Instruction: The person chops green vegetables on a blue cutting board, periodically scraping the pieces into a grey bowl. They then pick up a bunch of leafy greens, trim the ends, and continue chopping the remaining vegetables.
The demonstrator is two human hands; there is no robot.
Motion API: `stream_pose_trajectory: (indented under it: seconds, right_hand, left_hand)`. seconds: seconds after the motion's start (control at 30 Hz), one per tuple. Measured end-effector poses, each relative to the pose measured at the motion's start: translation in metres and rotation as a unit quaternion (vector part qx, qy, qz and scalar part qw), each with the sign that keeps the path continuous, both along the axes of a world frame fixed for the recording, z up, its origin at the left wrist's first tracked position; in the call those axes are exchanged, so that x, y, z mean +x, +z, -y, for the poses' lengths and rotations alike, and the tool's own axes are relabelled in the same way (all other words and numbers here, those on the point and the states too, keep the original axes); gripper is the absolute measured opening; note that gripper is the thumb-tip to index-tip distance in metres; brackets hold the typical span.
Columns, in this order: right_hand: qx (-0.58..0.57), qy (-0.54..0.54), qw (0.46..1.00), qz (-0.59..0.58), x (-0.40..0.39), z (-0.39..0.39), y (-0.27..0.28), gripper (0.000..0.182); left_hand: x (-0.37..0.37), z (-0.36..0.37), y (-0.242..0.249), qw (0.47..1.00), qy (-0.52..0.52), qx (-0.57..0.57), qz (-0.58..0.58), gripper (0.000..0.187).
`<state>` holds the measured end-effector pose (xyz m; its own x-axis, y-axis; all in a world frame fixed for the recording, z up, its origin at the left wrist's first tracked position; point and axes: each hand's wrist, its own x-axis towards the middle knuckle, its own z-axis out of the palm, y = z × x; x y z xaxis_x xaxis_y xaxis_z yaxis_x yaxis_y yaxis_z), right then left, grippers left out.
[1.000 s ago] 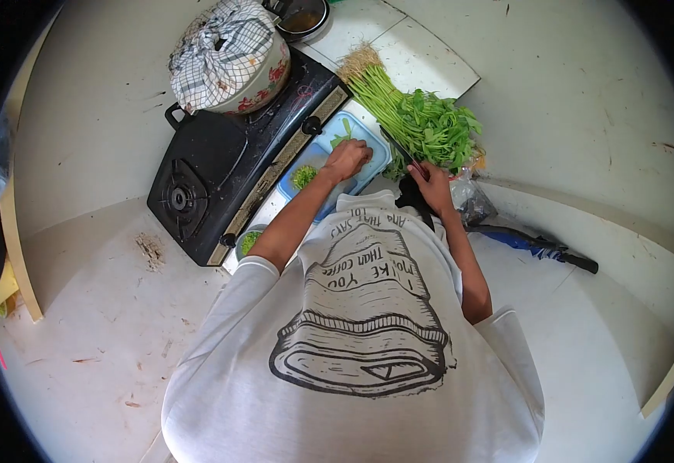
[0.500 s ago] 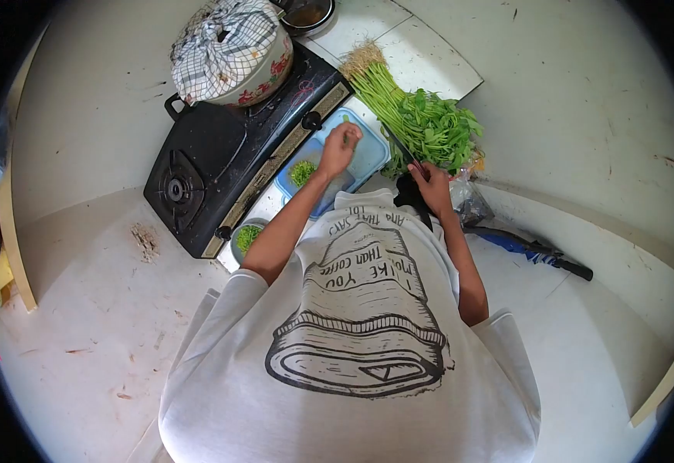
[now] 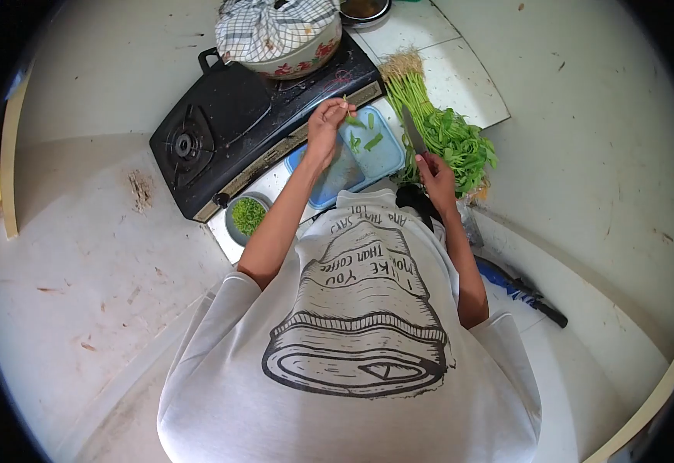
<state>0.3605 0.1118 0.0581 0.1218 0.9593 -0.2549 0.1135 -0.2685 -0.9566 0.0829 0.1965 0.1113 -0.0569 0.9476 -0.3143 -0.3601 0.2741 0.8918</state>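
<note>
My left hand (image 3: 326, 127) is closed in a pinch on a thin green vegetable piece (image 3: 354, 120), held over the far part of a blue plastic tray (image 3: 387, 158). Several short green pieces (image 3: 373, 142) lie on the tray. In my right hand (image 3: 437, 179) is a knife (image 3: 412, 131), its blade pointing away from me along the tray's right edge, beside a large bundle of leafy greens (image 3: 460, 143) with roots attached. Finely chopped greens (image 3: 250, 216) fill a bowl (image 3: 233, 228) left of my left forearm.
A black gas stove (image 3: 229, 131) stands to the left and behind the tray. On it sits a floral pot (image 3: 306, 60) covered by a checked cloth (image 3: 275, 31). A dark pan (image 3: 366, 11) is at the back. A blue and black umbrella-like item (image 3: 518, 287) lies at the right.
My left hand has lifted a green piece. The chopped greens seen on the tray before no longer show there, and loose green pieces are visible. The knife blade shows more clearly; the view has shifted.
</note>
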Motion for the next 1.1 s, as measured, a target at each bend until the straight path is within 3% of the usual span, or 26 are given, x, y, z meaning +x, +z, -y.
stream_pose_trajectory:
  seconds: [0.1, 0.2, 0.37, 0.77, 1.1]
  right_hand:
    - [-0.020, 0.086, 0.995, 0.044, -0.002, -0.019, 0.024, 0.029]
    - [-0.032, 0.118, 0.990, -0.069, -0.024, -0.038, 0.051, 0.027]
    - [-0.020, 0.184, 0.979, -0.089, -0.071, -0.062, 0.079, 0.026]
    - [-0.041, 0.328, 0.941, -0.077, -0.108, -0.073, 0.076, 0.028]
    - [-0.034, 0.398, 0.914, -0.069, -0.136, -0.068, 0.079, 0.031]
  left_hand:
    - [0.004, 0.022, 0.004, 1.000, -0.002, -0.023, -0.006, 0.019]
    - [0.007, 0.039, 0.001, 1.000, -0.020, -0.015, 0.012, 0.015]
    - [0.010, 0.058, 0.010, 0.999, -0.043, 0.011, 0.001, 0.014]
    - [-0.005, 0.098, 0.003, 0.998, 0.028, 0.043, -0.032, 0.011]
    - [-0.023, 0.129, 0.019, 0.994, 0.074, -0.059, 0.062, 0.013]
